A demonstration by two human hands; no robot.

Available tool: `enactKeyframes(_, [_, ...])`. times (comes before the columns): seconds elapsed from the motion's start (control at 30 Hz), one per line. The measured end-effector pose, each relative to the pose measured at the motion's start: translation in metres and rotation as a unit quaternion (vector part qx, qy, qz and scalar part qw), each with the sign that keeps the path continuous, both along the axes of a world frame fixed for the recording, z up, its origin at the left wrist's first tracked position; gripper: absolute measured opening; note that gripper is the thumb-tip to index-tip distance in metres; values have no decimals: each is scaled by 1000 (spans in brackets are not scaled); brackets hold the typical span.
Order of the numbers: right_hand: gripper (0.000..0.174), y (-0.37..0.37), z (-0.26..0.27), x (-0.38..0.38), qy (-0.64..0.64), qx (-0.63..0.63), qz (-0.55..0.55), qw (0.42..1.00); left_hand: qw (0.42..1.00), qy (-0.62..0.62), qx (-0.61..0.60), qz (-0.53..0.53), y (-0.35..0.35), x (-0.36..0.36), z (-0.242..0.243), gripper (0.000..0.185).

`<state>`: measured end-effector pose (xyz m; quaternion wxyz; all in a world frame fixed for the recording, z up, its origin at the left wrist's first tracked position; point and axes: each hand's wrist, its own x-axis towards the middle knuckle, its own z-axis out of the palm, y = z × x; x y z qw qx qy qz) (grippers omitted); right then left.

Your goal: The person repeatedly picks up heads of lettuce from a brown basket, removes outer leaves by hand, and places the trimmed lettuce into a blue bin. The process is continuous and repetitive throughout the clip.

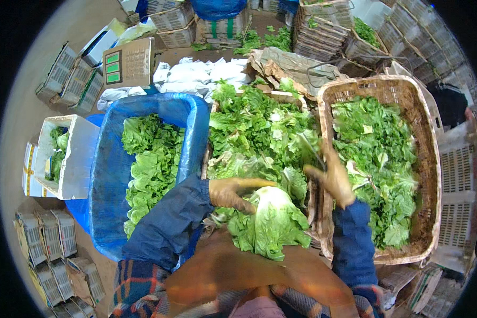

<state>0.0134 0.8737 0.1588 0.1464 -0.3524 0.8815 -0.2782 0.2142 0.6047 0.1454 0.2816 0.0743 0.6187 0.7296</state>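
Observation:
My gloved left hand (232,192) rests against a lettuce head (272,222), its fingers spread over the pale base end; the leaves hang towards me over a brown apron (238,262). My gloved right hand (334,177), blurred, is closed on a knife (312,149) with a thin blade, which points up and left above the leaves of the middle crate. Loose lettuce leaves (258,131) fill this crate. To the left, lettuce heads (151,175) lie in rows in a crate lined with blue plastic (103,175).
A brown plastic crate (427,167) of leaves stands at right. Beyond the crates are a weighing scale (129,63) and white bags (198,75). A white foam box (77,159) is at far left. Stacked crates (457,179) stand around; a person's hand (468,113) shows at the right edge.

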Motion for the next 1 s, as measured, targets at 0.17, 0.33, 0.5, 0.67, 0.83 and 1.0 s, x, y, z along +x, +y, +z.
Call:
enactKeyframes(0.17, [96, 21, -16, 95, -412, -105, 101, 900, 957, 146, -250, -3, -7, -14, 21, 63])
enactKeyframes(0.33, [90, 29, -34, 92, -462, -159, 73, 869, 931, 125, -336, -68, -46, -46, 28, 39])
enactKeyframes(0.5, [76, 42, -54, 101, -437, -142, -5, 888, 811, 225, -525, 128, -49, -63, 0, 135])
enactKeyframes(0.67, [82, -6, -71, 107, -410, -259, -33, 874, 967, 74, -140, 202, 41, 51, -48, 141])
enactKeyframes(0.83, [63, -176, 17, 106, -332, -128, 191, 915, 766, 49, -76, 636, 38, 122, -25, 115])
enactKeyframes(1.0, [63, -286, 10, 120, -106, -260, 85, 956, 527, 10, -80, 846, -112, 175, -23, 93])
